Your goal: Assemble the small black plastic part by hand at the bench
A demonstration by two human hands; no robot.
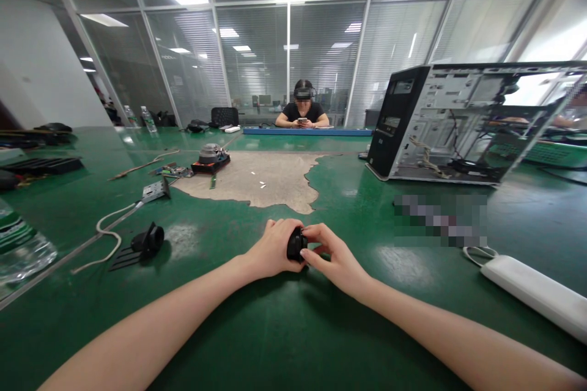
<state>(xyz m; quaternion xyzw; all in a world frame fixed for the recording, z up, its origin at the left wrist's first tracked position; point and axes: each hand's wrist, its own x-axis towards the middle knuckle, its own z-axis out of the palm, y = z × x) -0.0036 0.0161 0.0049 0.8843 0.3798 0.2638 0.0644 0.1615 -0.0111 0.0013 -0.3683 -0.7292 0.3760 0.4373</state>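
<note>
Between my hands, a little above or on the green tabletop (284, 330), is a small black rounded plastic part (295, 245). My left hand (274, 249) is wrapped round its left side, with the thumb underneath at the near edge. The thumb and fingertips of my right hand (334, 255) pinch the part's right side. Most of the part's left half is hidden by my left fingers, so its exact kind cannot be told. To the left, apart from both hands, lies a black plastic piece with a round end and flat prongs (145, 244).
An opened computer case (408, 128) stands at the right, with a long white bar-shaped device (536, 293) nearer me. A water bottle (22, 244) is at the left edge, near a grey cable (110, 226). Beyond a bare brown patch (257, 177), a person (302, 111) sits holding a phone.
</note>
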